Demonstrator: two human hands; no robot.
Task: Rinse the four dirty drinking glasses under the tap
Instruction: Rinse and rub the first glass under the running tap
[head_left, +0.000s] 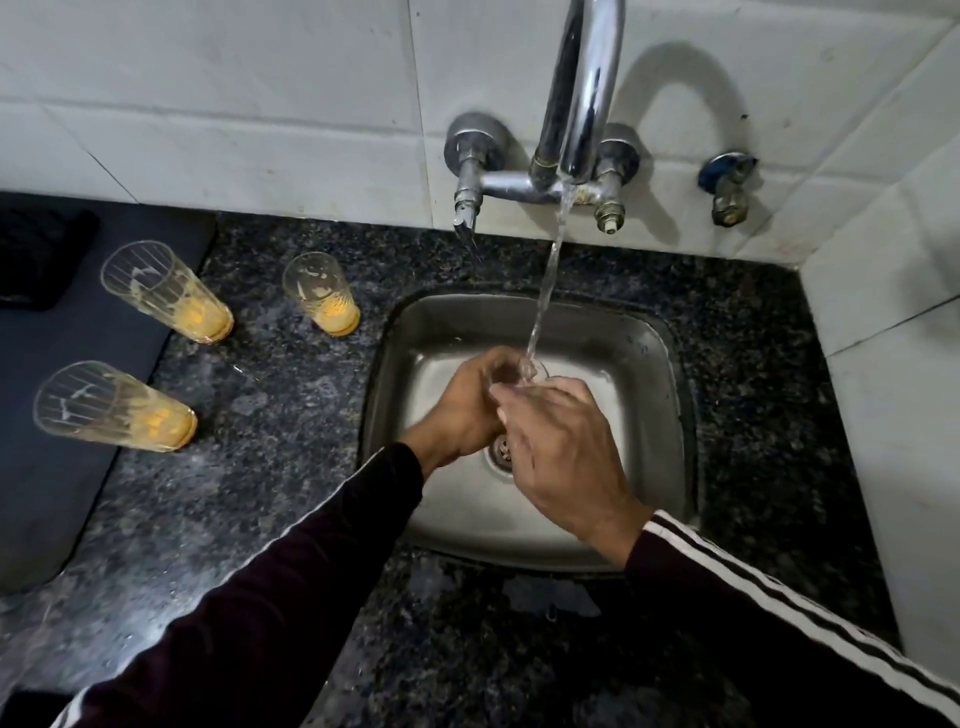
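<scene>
Pouring from the tap (582, 93), water fills a glass (530, 371) held in both hands' grip: left hand (467, 410), right hand (561, 452).

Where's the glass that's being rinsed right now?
In the head view, the glass is over the sink, right of centre, under the tap's stream, held between the left hand and right hand.

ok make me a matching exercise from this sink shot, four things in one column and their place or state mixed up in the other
Things
1. glass under the tap
2. glass nearest the sink
3. tap
4. dark mat

Place or state
A. running, stream falling into the sink
B. standing on the granite counter, orange residue in the bottom
C. lying at the left edge of the counter
D. held by both the left hand and the right hand over the drain

Pairs: 1-D, 2-B, 3-A, 4-C
</scene>
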